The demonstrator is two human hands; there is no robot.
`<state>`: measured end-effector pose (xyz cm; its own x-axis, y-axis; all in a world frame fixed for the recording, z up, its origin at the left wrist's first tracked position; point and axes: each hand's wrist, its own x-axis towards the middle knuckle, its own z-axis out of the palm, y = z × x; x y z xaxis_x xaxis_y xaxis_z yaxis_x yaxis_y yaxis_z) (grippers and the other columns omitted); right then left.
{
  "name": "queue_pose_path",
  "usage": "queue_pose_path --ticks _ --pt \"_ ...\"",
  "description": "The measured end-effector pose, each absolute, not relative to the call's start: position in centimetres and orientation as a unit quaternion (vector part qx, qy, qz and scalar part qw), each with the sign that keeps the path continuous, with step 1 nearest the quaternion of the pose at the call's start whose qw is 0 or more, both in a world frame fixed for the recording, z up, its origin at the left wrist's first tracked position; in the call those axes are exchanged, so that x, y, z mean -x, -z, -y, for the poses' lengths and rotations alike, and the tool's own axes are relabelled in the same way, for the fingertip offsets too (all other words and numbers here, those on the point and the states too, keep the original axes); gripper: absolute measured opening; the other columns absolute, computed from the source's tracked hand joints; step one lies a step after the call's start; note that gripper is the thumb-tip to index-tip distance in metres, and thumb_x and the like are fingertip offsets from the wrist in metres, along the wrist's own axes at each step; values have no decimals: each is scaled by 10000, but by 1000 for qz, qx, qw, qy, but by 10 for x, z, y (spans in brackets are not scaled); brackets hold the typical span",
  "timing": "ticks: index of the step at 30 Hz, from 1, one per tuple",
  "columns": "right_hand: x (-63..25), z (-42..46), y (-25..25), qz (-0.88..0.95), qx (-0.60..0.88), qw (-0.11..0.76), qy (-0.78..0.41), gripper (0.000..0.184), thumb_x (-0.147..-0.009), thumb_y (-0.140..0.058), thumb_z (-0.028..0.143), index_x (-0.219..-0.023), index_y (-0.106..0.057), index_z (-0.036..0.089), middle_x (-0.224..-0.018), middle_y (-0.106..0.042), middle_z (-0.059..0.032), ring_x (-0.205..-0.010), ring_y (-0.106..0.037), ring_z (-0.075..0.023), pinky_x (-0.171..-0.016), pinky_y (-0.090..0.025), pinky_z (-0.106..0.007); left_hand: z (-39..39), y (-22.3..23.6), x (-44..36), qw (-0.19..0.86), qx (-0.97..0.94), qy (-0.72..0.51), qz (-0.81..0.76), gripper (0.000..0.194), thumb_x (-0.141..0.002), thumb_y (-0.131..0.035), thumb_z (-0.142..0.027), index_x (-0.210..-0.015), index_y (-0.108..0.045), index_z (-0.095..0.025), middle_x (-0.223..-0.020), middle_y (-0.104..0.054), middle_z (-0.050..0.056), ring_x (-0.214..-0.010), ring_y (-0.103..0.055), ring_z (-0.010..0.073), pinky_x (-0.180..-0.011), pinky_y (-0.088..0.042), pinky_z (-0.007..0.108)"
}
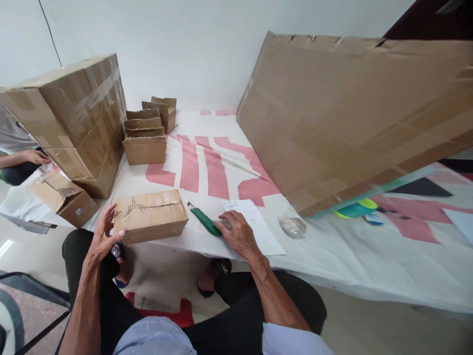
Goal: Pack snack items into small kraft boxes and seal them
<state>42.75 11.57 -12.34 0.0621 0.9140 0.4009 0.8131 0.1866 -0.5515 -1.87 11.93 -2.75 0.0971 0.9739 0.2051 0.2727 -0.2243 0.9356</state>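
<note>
My left hand (101,235) grips the left end of a small closed cardboard box (157,231), its thumb on the front side and its fingers at the end. Dark scribbled lines and a seam run along the box's taped top. Just right of the box, a green utility knife (204,220) points its blade up and to the left. My right hand (238,234) has its curled thumb and fingers at the knife's rear end, over a white sheet of paper (264,236) with marks on it.
Taped cartons (79,116) are stacked at left, with several opened small boxes (145,150) behind. Another small box (64,197) sits near the left edge. A large cardboard sheet (354,113) leans at right. A clear tape roll (293,228) lies right. Another person's hand (36,157) shows far left.
</note>
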Motion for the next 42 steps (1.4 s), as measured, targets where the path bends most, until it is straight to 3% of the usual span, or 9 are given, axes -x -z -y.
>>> queue_pose_path --ticks 6,13,20,23,31,37,42 --pt "-418 -120 128 700 610 366 -68 370 -1012 -544 523 -1010 -743 212 -1070 -719 -154 -1049 -660 -315 -969 -550 -478 -114 6 17 307 -674 -401 -539 600 -862 -765 -588 -1353 -638 -267 -1626 -471 150 -1472 -504 392 -1072 -552 503" --pt "-412 -124 131 705 569 418 -60 367 -1022 -565 527 -980 -752 213 -1013 -726 -145 -996 -683 -305 -902 -575 -470 -108 -16 15 244 -726 -372 -524 438 -876 -776 -552 -1192 -699 -257 -1604 -483 141 -1453 -524 360 -1033 -585 496" --pt "-401 -125 111 670 551 482 -119 338 -995 -612 517 -971 -746 207 -1015 -730 -133 -988 -695 -289 -833 -594 -437 -106 -19 13 236 -745 -404 -476 335 -882 -810 -475 -1067 -657 -241 -1608 -486 148 -1515 -462 350 -1241 -388 602" --pt "-387 -124 91 664 528 507 -155 321 -1009 -603 497 -995 -738 206 -1024 -726 -120 -989 -693 -267 -780 -594 -391 -106 -21 11 257 -738 -406 -473 329 -891 -793 -493 -1009 -636 -229 -1560 -531 157 -1468 -514 352 -1243 -383 608" --pt "-334 -124 46 709 454 510 -175 283 -1008 -619 464 -1140 -712 231 -1152 -701 -117 -1110 -670 -273 -968 -578 -444 -110 -17 3 239 -758 -353 -494 364 -889 -778 -553 -1084 -732 -250 -1635 -457 109 -1546 -423 345 -1275 -366 592" --pt "-352 -138 59 710 543 432 -115 288 -1072 -477 404 -1152 -684 221 -1148 -695 -129 -1099 -662 -277 -923 -561 -410 -108 -9 1 262 -745 -347 -506 491 -874 -762 -638 -1186 -780 -260 -1767 -257 98 -1629 -262 393 -1318 -262 613" --pt "-379 -140 103 700 693 163 -53 156 -973 -650 344 -1021 -660 196 -1069 -678 -145 -1026 -631 -305 -828 -511 -384 -105 2 2 252 -744 -365 -500 488 -910 -754 -580 -1272 -748 -254 -1778 -242 109 -1642 -240 364 -1328 -224 602"
